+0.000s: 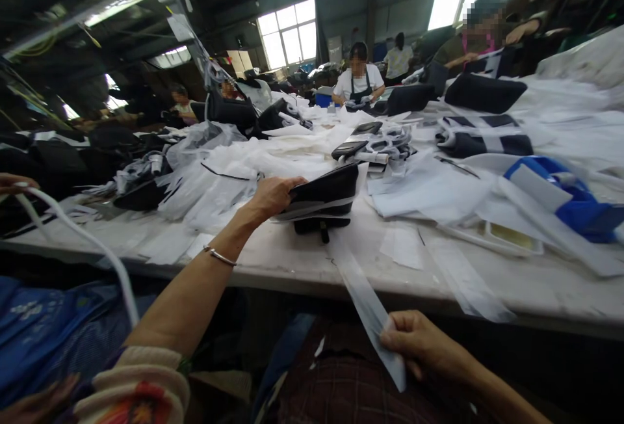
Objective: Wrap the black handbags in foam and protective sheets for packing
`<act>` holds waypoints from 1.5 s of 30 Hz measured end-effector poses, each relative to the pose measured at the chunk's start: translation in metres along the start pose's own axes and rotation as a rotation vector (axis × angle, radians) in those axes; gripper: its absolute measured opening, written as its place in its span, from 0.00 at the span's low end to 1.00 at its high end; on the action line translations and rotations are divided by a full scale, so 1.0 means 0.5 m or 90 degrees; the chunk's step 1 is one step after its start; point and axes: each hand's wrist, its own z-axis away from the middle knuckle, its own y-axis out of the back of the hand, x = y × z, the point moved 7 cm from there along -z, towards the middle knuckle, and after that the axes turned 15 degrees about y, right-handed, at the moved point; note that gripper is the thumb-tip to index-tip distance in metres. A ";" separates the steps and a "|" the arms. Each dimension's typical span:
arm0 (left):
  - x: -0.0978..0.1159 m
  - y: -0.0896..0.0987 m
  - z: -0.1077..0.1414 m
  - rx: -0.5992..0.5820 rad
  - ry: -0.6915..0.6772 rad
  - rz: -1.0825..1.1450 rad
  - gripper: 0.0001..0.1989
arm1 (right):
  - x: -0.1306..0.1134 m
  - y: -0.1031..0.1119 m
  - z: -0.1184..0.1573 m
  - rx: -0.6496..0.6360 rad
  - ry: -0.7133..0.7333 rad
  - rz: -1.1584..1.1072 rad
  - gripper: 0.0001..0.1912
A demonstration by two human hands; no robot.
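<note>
My left hand (275,196) is closed on the edge of a black leather-like bag (325,191) near the table's front edge. The bag is tilted, with a pale band across its lower side and a short dark tab below. Its far side is hidden. Beyond the table edge, my right hand (414,339) pinches a translucent white strip (363,300) close to its lower end. The strip runs up onto the table toward the bag; I cannot tell whether its upper end is attached.
White sheets (424,190) and dark bags (485,93) crowd the table (292,274). A blue plastic container (580,199) lies at right, near a white tray (511,242). At left, another person's hand (17,183) holds a white cord (92,235). Co-workers (358,79) sit across the table.
</note>
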 end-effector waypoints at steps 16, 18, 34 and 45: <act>0.169 -0.197 0.305 0.209 -0.176 0.041 0.19 | -0.161 -0.117 -0.053 -0.083 0.093 0.057 0.23; 0.160 -0.198 0.304 0.177 -0.171 0.069 0.23 | -0.152 -0.133 -0.043 -0.092 0.075 0.075 0.22; 0.145 -0.231 0.324 -0.041 -0.222 0.284 0.40 | -0.247 -0.113 -0.030 -0.115 0.142 0.485 0.17; 0.148 -0.234 0.334 -0.049 -0.270 0.353 0.31 | -0.258 -0.110 -0.250 -0.182 0.649 1.152 0.26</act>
